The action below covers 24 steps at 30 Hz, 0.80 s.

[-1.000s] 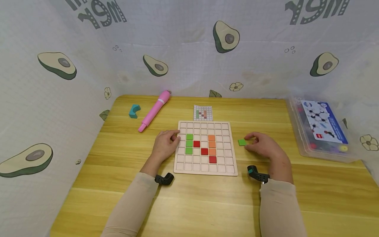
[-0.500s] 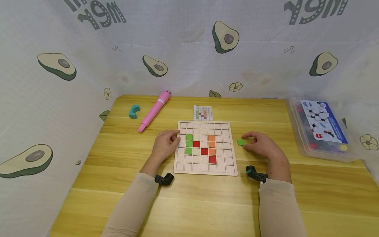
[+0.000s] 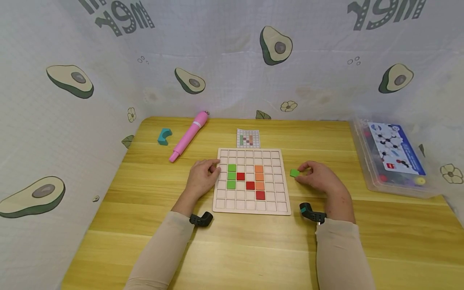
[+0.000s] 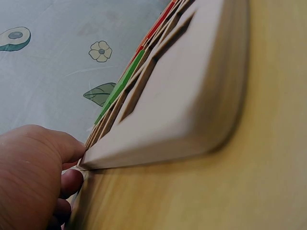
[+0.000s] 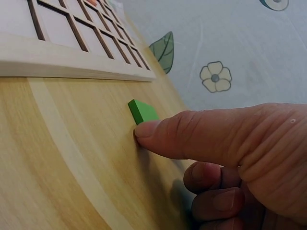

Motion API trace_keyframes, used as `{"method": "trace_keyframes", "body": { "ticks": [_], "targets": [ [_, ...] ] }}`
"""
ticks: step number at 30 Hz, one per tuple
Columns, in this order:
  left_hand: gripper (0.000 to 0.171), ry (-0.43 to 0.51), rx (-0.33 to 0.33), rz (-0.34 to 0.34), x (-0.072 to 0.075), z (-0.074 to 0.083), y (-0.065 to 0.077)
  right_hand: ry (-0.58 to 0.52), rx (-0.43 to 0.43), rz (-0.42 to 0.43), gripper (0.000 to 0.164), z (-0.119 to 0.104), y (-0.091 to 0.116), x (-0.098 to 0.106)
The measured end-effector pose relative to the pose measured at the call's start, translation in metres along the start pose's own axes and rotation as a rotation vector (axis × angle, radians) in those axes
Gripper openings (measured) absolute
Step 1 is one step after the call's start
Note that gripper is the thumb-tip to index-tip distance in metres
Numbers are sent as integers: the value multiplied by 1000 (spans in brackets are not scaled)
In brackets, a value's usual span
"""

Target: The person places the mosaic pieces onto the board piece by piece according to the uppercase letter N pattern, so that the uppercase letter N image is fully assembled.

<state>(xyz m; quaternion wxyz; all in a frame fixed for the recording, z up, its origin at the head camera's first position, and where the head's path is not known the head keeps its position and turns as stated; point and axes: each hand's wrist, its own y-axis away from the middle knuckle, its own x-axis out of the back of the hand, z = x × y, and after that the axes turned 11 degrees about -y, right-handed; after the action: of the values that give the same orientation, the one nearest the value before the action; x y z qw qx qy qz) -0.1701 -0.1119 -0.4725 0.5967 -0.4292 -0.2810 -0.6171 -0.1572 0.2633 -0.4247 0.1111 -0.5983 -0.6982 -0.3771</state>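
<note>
A square wooden grid board [image 3: 251, 212] lies flat on the table, with green tiles [image 3: 231, 176], red tiles [image 3: 241, 176] and orange tiles [image 3: 259, 177] in some of its cells. At its left edge, my left hand [image 3: 200, 177] rests with thumb and fingertips against the side; the left wrist view has the thumb [image 4: 72, 146] touching that edge. Right of the board, my right hand [image 3: 322, 177] pinches a loose green square tile [image 3: 294, 173] near the tabletop. In the right wrist view the thumb [image 5: 163, 136] covers part of this tile [image 5: 144, 111].
A small printed grid card [image 3: 248, 138] lies behind the board. Further left are a pink wand-shaped thing [image 3: 190, 135] and a teal arch block [image 3: 164, 136]. A clear plastic box [image 3: 393, 155] with a printed label stands at the right.
My right hand has shifted slightly left with the green tile, which now looks a little raised and tilted. My left hand and the board stay put.
</note>
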Motion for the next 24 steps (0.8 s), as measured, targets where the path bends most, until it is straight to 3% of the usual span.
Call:
{"method": "trace_keyframes", "body": {
  "ticks": [24],
  "targets": [
    [32, 5, -10, 13, -1, -1, 0, 25, 13, 2, 43, 1, 1, 2]
  ]
}}
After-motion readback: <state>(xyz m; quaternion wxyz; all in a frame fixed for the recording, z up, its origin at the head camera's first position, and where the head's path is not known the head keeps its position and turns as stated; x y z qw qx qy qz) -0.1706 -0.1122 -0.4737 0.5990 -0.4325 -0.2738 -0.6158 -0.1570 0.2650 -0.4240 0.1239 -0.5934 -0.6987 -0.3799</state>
